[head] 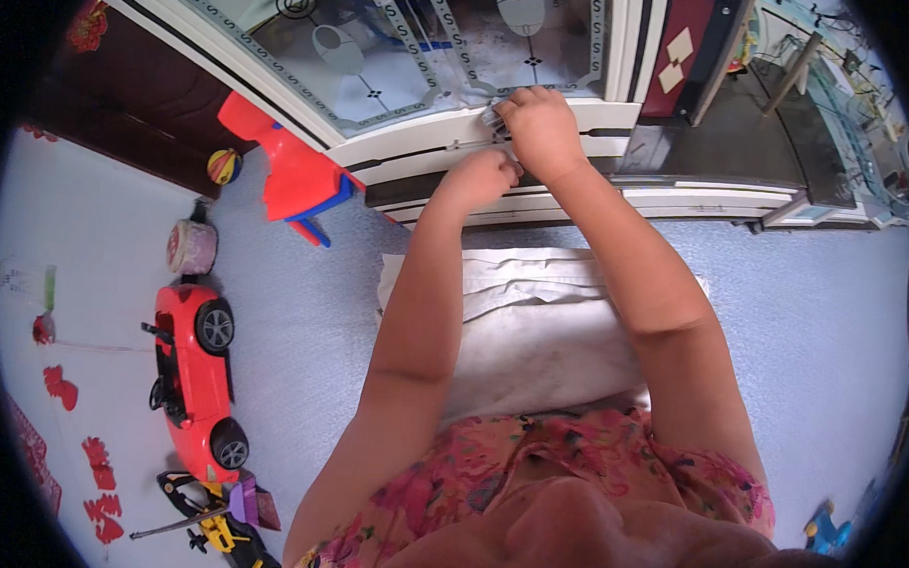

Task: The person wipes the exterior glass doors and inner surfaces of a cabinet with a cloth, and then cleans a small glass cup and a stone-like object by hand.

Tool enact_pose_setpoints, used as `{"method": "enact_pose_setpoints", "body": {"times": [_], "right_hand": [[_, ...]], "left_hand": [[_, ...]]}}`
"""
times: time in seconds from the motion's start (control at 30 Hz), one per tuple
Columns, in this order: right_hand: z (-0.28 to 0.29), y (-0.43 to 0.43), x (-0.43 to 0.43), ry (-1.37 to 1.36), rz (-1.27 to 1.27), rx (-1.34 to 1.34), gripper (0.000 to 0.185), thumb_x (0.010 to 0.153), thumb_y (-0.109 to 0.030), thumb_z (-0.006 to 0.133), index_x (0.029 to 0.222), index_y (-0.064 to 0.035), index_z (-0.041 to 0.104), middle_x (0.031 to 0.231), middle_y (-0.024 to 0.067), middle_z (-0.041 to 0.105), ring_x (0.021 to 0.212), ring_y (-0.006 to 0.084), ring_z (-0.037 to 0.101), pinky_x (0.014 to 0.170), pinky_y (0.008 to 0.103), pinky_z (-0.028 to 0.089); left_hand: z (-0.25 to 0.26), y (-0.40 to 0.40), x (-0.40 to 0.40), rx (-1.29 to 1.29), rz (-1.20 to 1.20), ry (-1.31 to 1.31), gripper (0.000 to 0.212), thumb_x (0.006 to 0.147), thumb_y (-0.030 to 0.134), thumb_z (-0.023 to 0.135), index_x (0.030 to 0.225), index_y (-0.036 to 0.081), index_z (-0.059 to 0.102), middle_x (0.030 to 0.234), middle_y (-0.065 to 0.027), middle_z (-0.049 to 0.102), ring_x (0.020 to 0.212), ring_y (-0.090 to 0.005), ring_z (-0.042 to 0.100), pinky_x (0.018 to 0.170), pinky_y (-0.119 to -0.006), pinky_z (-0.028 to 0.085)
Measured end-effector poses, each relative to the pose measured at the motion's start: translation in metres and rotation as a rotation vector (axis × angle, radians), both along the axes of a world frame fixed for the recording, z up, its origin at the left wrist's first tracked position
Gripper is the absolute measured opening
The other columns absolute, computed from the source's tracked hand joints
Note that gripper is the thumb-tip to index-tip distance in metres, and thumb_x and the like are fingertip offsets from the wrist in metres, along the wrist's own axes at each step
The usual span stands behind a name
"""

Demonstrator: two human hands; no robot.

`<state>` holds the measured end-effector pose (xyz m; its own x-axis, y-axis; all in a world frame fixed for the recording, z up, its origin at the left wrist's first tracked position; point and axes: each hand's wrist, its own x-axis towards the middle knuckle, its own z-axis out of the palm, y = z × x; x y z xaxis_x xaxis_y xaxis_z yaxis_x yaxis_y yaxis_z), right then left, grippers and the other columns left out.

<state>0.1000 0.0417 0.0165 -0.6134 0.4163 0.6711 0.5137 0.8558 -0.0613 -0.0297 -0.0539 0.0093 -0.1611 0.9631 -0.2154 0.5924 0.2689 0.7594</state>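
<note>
A white cabinet with patterned glass doors (378,93) and drawers stands in front of me. My right hand (539,129) is at the bottom edge of the glass, its fingers bent around a small, crumpled, greyish clear thing (496,119), perhaps plastic or cloth. Just below and to the left, my left hand (484,176) is by the drawer fronts (421,151), fingers curled; whether it holds something is hidden. Under my forearms lies a white cloth-covered seat or cushion (542,347).
At the left stand a red plastic chair (300,177), a ball (224,166), a pink-white round container (192,247) and a red toy car (196,380). A dark counter (722,151) adjoins at right. A blue toy (827,528) lies on the floor, lower right.
</note>
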Motion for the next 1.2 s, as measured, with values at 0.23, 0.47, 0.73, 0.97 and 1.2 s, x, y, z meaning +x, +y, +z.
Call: {"method": "enact_pose_setpoints", "body": {"times": [0.23,0.47,0.73,0.97,1.2], "right_hand": [[0.0,-0.026,-0.057,0.097,0.223,-0.063,0.031,0.077,-0.014,0.067,0.107,-0.0098,0.073,0.099,0.0074,0.07,0.099,0.0269,0.065,0.09,0.039,0.05],[-0.005,-0.042,-0.063,0.285,0.549,-0.333,0.044,0.083,-0.004,0.069,0.126,-0.0033,0.063,0.113,0.0142,0.069,0.111,0.0357,0.063,0.102,0.0445,0.047],[0.018,-0.009,-0.005,0.355,0.49,-0.324,0.035,0.089,0.003,0.06,0.119,-0.0099,0.072,0.106,0.0154,0.072,0.095,0.0356,0.067,0.086,0.042,0.055],[0.02,-0.001,0.007,0.371,0.438,-0.411,0.028,0.091,0.001,0.062,0.115,-0.0074,0.074,0.102,0.0156,0.072,0.083,0.033,0.067,0.076,0.0372,0.054],[0.028,0.002,0.028,0.372,0.434,-0.455,0.027,0.09,0.001,0.063,0.114,-0.007,0.074,0.101,0.0155,0.073,0.083,0.0325,0.067,0.075,0.0379,0.054]], "left_hand": [[0.007,-0.036,-0.041,0.292,0.211,-0.918,0.039,0.096,0.018,0.064,0.128,-0.004,0.06,0.124,-0.0165,0.066,0.116,-0.0294,0.066,0.111,-0.046,0.047],[0.008,-0.033,-0.063,0.397,0.566,-1.267,0.03,0.104,0.031,0.059,0.123,0.008,0.061,0.117,-0.0064,0.067,0.108,-0.0211,0.066,0.091,-0.04,0.054],[0.022,-0.056,-0.1,0.813,1.023,0.769,0.026,0.087,0.016,0.071,0.113,0.01,0.071,0.111,-0.0075,0.069,0.109,-0.0294,0.062,0.096,-0.044,0.046],[-0.007,-0.033,-0.095,0.681,0.792,0.812,0.03,0.075,0.006,0.073,0.104,0.01,0.076,0.113,-0.0083,0.072,0.112,-0.0323,0.062,0.1,-0.044,0.044],[0.003,0.005,-0.016,0.87,0.377,0.737,0.027,0.075,0.002,0.071,0.101,0.005,0.077,0.108,-0.0103,0.073,0.105,-0.0332,0.063,0.096,-0.043,0.05]]}}
